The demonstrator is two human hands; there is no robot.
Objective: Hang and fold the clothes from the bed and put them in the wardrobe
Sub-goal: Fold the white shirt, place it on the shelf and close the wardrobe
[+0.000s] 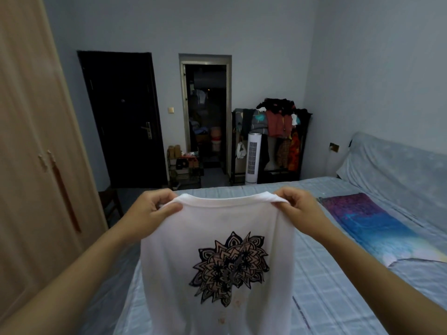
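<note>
Barely started by the look of it: tall beige wooden wardrobe [36, 141] on the left with doors closed. Left hand [150, 211] and right hand [300, 209] each pinching a shoulder of a white cotton T-shirt with dark mandala print [217, 262], held up over the near end of the blue checked bed [326, 274]. Faint stains below the print. Purple-and-blue patterned cloth [367, 223] lying far right, not folded away yet.

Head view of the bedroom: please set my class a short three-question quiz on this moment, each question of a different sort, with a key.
1. True or false: both hands grip the white T-shirt by its top edge.
2. Where does the purple and blue cloth lie? A) on the bed, beside the right hand; B) over the wardrobe doors; C) on the floor.
3. Fill in: the wardrobe doors beside the left hand are ____.

Key: 1 true; 2 A; 3 closed.
</note>
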